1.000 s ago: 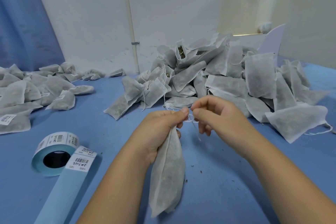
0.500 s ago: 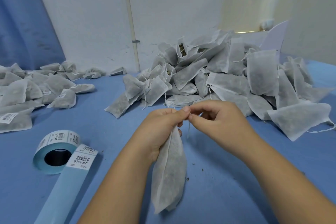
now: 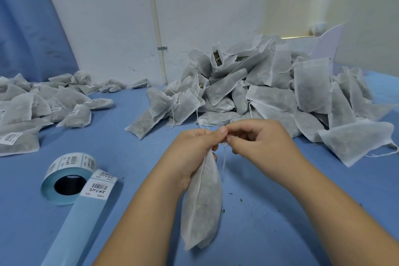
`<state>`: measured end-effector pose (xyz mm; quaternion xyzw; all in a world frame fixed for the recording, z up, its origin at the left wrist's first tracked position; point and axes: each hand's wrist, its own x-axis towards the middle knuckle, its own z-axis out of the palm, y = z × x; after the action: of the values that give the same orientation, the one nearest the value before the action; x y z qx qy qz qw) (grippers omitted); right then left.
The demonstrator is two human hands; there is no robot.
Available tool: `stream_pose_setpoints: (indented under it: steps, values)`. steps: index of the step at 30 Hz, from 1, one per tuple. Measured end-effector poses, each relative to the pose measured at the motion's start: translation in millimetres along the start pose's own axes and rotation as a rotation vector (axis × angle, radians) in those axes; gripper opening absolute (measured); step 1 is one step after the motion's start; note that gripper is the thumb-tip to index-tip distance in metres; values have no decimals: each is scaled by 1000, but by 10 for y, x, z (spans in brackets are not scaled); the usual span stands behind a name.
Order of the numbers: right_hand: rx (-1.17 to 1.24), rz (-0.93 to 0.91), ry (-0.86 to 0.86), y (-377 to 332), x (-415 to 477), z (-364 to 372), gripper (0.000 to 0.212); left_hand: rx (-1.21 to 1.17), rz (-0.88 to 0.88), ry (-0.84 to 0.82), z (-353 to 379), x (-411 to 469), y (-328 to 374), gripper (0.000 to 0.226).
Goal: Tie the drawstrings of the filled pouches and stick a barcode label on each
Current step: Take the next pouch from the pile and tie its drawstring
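A white filled pouch (image 3: pixel 201 205) hangs upright above the blue table, its neck gripped in my left hand (image 3: pixel 192 153). My right hand (image 3: pixel 259 142) pinches the thin white drawstring (image 3: pixel 224 157) right at the pouch's top, fingertips of both hands touching. A loose end of the string dangles below my right fingers. The label roll (image 3: pixel 69 176) lies at the left, its blue backing strip (image 3: pixel 79 222) trailing toward me with a barcode label (image 3: pixel 98 188) on it.
A big heap of unlabelled pouches (image 3: pixel 269 93) sits behind my hands, spreading right. A flatter spread of labelled pouches (image 3: pixel 32 110) covers the far left. White wall with a pipe (image 3: pixel 156 28) stands behind. Bare blue table (image 3: pixel 269 211) lies near me.
My right hand has closed in on the left, from slightly apart to fingertips touching at the pouch's neck. The pouch hangs in the same place.
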<state>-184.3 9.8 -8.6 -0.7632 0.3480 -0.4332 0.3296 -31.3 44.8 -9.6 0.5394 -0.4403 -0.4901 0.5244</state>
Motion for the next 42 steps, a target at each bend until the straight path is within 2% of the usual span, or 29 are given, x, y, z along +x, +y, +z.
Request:
stream_pose_setpoints:
  steps: [10,19,22,24,27,33,38,42]
  values:
    - [370,267,-55,-17,29,-70,14,85,14,28,-8,-25,12,33]
    - [752,489,-121,35,69,-106,14,163,-1,-156,-71,-51,34,22]
    - [806,505,-141,27,76,-112,28,163,-9,-168,-59,-49,34,21]
    - [787,498,-121,33,78,-114,33,164,-7,-145,-38,-43,28,18]
    - [743,479,-81,53,84,-109,19,143,-6,-101,-4,-44,9,14]
    - [576,412,-21,66,72,-83,15,139,-4,-38,17,-47,10,9]
    - [236,246,82,32,58,-89,11,156,8,13,23,-54,17,15]
    - [151,164,102,-26,45,-100,16,191,23,43,36,-54,26,22]
